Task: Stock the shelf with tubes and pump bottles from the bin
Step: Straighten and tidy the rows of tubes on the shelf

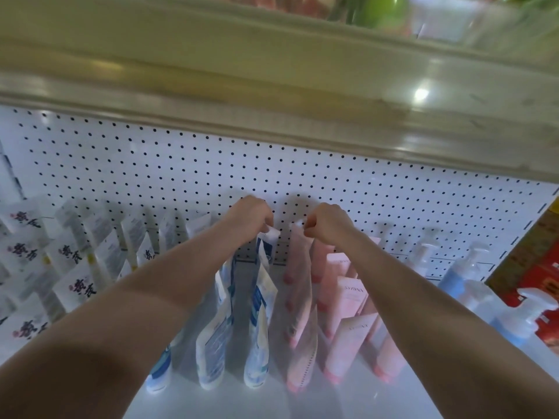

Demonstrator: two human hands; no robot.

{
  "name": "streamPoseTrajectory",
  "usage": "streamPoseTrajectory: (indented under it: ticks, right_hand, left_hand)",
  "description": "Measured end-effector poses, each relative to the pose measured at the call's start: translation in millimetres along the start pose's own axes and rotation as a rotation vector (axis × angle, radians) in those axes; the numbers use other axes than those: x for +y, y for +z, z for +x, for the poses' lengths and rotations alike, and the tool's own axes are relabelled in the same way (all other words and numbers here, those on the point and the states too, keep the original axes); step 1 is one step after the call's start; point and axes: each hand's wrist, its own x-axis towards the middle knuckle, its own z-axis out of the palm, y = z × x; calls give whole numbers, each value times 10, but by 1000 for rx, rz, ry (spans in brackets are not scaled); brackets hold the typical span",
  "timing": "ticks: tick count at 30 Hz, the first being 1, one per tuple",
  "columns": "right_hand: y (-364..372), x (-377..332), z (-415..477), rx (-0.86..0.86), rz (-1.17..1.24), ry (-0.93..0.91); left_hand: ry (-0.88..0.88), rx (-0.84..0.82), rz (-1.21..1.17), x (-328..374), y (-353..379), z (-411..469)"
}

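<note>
Because the rows ran from the near edge of the shelf [242,400] back to the pegboard [151,164], we reached both arms to the far end. Our left hand [254,214] pinched the flat crimped end of a blue-and-white tube [264,249] between curled fingertips and thumb. Just to its right, our right hand [328,220] pinched the crimp of a pink tube [299,252] the same way. Each tube hung cap-down at the back of its own colour row, which we judged kept the lines straight. Gripping by the crimp probably let us steady them without knocking their neighbours. White boxes [69,261] filled the left, pump bottles [472,282] the right. The bin was out of view.
</note>
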Motion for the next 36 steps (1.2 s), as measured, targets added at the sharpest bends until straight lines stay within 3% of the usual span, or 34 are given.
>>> streamPoseTrajectory:
  ticks: [8,24,36]
  right_hand:
    - [-37,38,-41,-27,-23,-85]
    - [-197,-19,-321,67,55,-148]
    - [-160,-21,-764,-20,-58,-128]
  left_hand:
    - [1,11,144,-6,10,0]
    - [50,116,64,-25,-78,-257]
    - [189,0,126,108,-170,-729]
